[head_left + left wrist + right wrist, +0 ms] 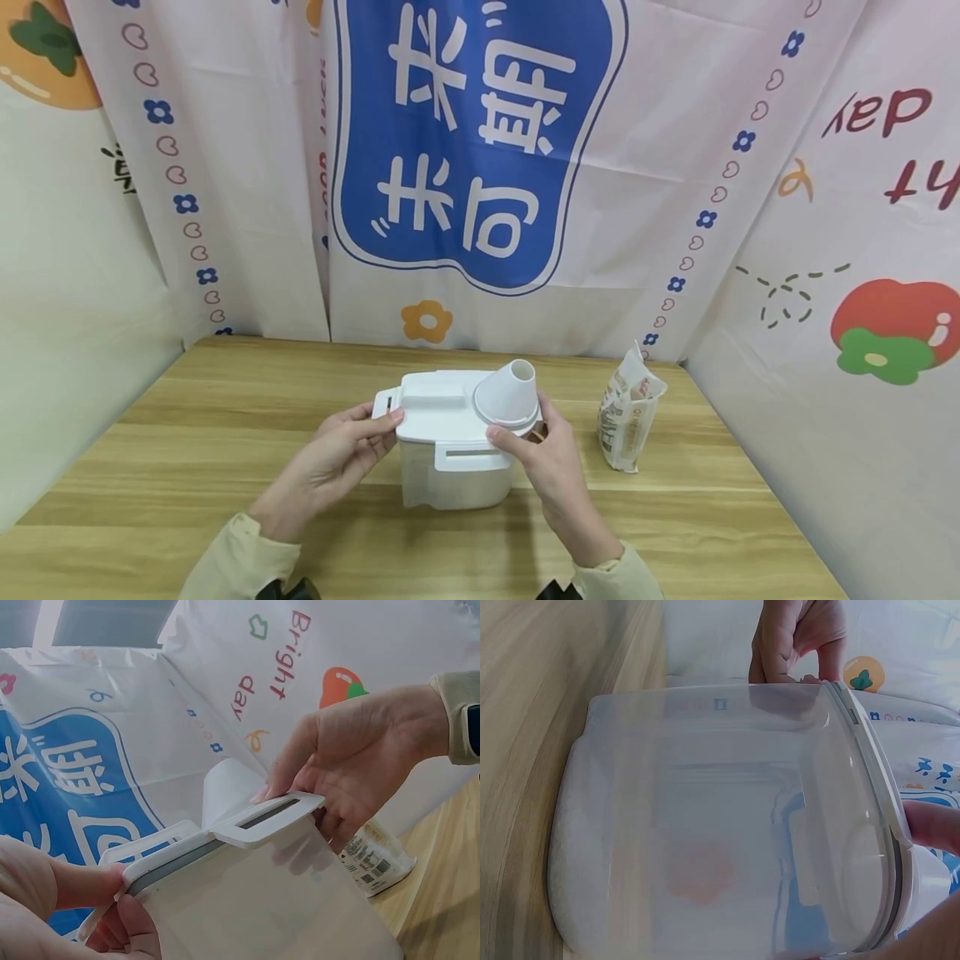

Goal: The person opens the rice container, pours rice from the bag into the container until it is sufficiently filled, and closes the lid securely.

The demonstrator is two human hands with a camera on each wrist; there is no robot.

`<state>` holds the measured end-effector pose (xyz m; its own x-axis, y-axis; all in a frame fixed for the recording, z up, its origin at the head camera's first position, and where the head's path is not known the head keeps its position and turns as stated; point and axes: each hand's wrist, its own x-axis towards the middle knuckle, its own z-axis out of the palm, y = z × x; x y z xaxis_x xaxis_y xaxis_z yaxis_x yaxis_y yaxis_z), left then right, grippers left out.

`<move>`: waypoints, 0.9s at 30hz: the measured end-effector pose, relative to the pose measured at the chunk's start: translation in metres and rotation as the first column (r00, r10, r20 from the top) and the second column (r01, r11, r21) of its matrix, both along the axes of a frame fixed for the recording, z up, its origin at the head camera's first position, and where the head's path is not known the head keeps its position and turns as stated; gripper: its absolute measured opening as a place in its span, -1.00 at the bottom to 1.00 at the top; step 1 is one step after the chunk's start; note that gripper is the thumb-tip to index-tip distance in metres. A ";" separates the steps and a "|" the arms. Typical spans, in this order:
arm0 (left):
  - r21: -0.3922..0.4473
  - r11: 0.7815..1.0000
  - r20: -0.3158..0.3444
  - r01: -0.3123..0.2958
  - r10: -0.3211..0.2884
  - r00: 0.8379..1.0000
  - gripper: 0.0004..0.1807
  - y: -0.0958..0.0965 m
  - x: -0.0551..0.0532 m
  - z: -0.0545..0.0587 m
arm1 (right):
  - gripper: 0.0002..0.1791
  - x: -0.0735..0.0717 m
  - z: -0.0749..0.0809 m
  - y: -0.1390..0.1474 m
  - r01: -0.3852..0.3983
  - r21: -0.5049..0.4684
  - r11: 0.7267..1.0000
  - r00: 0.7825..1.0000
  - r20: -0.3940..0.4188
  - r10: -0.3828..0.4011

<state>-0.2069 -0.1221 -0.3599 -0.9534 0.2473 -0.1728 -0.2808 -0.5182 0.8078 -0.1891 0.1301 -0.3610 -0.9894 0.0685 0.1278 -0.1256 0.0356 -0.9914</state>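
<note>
A clear plastic storage container (457, 483) stands on the table under a white lid (438, 421) with a cone-shaped spout (510, 396) at its right end. White grains (577, 847) lie in the bottom. My left hand (333, 467) pinches the lid's left end, thumb on top and fingers below. At the opposite end my right hand (551, 467) grips the lid, its thumb beside the cone and its other fingers mostly hidden behind. Side flaps (274, 817) stick outward from the lid, and a grey seal (169, 866) shows beneath its edge.
To the right of the container an opened white printed bag (628, 417) stands upright on the wooden table (187, 450). Printed cloth (637, 217) hangs behind the table and along both sides.
</note>
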 end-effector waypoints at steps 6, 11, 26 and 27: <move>0.005 1.000 0.016 -0.003 0.003 1.000 -0.37 0.001 -0.001 0.001 | -0.03 0.000 0.000 0.000 -0.002 -0.001 1.000 1.000 -0.001 0.002; 0.007 1.000 0.006 -0.003 0.003 1.000 -0.35 0.000 0.001 0.002 | -0.04 -0.001 0.000 0.000 -0.001 0.000 1.000 1.000 -0.001 0.001; -0.016 1.000 0.000 -0.017 0.017 1.000 -0.27 0.002 0.002 0.002 | -0.04 -0.002 -0.001 0.000 0.004 0.002 1.000 1.000 0.006 -0.004; -0.015 1.000 0.001 -0.017 0.017 1.000 -0.27 0.002 0.003 0.002 | -0.04 -0.002 -0.001 0.000 0.004 0.002 1.000 1.000 0.006 -0.004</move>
<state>-0.2044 -0.1205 -0.3581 -0.9572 0.2282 -0.1777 -0.2732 -0.5109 0.8151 -0.1906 0.1297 -0.3619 -0.9899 0.0727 0.1220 -0.1195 0.0378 -0.9921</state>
